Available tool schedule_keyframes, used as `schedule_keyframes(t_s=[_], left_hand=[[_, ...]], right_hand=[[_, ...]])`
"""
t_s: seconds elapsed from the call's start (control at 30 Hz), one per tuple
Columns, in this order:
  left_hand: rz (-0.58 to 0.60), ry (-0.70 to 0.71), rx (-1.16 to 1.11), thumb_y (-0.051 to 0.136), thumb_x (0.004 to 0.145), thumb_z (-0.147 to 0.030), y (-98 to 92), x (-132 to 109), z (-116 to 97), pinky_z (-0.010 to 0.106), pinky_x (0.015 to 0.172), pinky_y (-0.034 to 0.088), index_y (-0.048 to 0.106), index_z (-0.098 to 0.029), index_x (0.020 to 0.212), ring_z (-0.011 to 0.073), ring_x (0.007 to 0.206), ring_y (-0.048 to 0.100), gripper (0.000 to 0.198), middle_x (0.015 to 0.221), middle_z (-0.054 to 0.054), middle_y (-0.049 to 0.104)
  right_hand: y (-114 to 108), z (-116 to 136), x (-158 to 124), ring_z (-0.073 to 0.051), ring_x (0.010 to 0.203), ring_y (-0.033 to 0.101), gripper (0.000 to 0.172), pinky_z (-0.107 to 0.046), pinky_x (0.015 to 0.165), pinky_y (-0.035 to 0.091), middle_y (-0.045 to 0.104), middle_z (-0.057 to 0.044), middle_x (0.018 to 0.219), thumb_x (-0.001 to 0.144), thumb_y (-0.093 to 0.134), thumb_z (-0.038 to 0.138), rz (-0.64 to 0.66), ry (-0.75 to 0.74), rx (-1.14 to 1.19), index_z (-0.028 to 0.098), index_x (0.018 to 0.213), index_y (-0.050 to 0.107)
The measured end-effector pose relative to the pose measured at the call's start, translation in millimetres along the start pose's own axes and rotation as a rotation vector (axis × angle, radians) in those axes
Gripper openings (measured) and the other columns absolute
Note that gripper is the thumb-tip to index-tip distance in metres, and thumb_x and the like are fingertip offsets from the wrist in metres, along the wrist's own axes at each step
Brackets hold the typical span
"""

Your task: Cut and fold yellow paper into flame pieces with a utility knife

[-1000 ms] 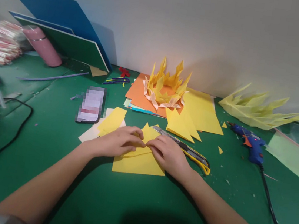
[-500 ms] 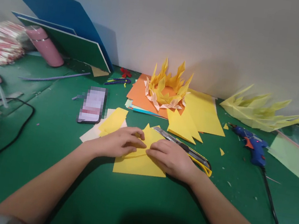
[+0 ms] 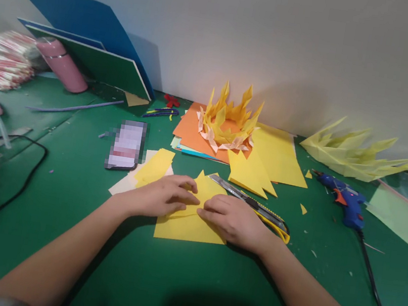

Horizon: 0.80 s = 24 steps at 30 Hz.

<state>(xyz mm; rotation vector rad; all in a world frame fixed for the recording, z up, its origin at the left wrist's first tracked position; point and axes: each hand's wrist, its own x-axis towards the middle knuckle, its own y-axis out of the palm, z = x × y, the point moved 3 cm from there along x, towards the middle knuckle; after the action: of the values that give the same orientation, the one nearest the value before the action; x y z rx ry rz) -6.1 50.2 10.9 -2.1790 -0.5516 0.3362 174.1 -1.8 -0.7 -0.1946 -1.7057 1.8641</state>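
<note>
A yellow sheet of paper (image 3: 189, 225) lies on the green table (image 3: 184, 283) in front of me, partly folded. My left hand (image 3: 161, 198) presses down on its left side with fingers curled over the fold. My right hand (image 3: 234, 219) rests on its right side, fingertips pinching the fold line where the two hands meet. A yellow utility knife (image 3: 257, 209) lies just behind my right hand. Farther back a spiky yellow paper crown (image 3: 229, 121) sits on orange paper (image 3: 190, 130) and yellow sheets (image 3: 276, 156).
A phone (image 3: 125, 145) lies left of the paper, with more yellow pieces (image 3: 154, 166) beside it. A blue glue gun (image 3: 343, 197) with a black cord lies right. Pale yellow folded spikes (image 3: 357, 150) sit at back right. Blue and green boards (image 3: 89, 49), a pink bottle (image 3: 62, 64) and cables stand left.
My right hand has slid a little leftward along the fold towards my left hand. The view has tilted slightly; the paper stays in place.
</note>
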Motion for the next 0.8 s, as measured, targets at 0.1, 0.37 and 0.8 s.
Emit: schedule_keyframes(t_s=[0.1, 0.37, 0.8], left_hand=[[0.010, -0.014, 0.002, 0.051, 0.085, -0.011, -1.0, -0.7, -1.1, 0.039, 0.100, 0.041, 0.067, -0.025, 0.110, 0.0214, 0.112, 0.052, 0.033, 0.121, 0.007, 0.055], [0.018, -0.033, 0.025, 0.052, 0.084, -0.011, -1.3, -0.7, -2.3, 0.038, 0.101, 0.041, 0.067, -0.025, 0.111, 0.0212, 0.114, 0.052, 0.034, 0.122, 0.007, 0.055], [0.013, -0.038, 0.002, 0.052, 0.085, -0.011, -1.0, -0.9, -1.6, 0.037, 0.100, 0.041, 0.067, -0.025, 0.112, 0.0214, 0.113, 0.052, 0.034, 0.122, 0.007, 0.054]], right_hand=[[0.3, -0.6, 0.0, -0.019, 0.080, 0.057, 0.028, -0.031, 0.070, 0.046, 0.067, -0.009, 0.087, 0.095, 0.038, 0.014, 0.008, -0.003, 0.009, 0.014, 0.103, 0.064], [-0.5, 0.7, -0.8, -0.019, 0.074, 0.057, 0.025, -0.031, 0.066, 0.045, 0.065, -0.009, 0.081, 0.093, 0.042, 0.013, -0.017, -0.002, 0.006, 0.014, 0.103, 0.064], [-6.1, -6.6, -8.6, -0.019, 0.081, 0.061, 0.029, -0.032, 0.073, 0.051, 0.069, -0.010, 0.092, 0.091, 0.039, 0.010, -0.128, 0.036, 0.087, 0.014, 0.087, 0.067]])
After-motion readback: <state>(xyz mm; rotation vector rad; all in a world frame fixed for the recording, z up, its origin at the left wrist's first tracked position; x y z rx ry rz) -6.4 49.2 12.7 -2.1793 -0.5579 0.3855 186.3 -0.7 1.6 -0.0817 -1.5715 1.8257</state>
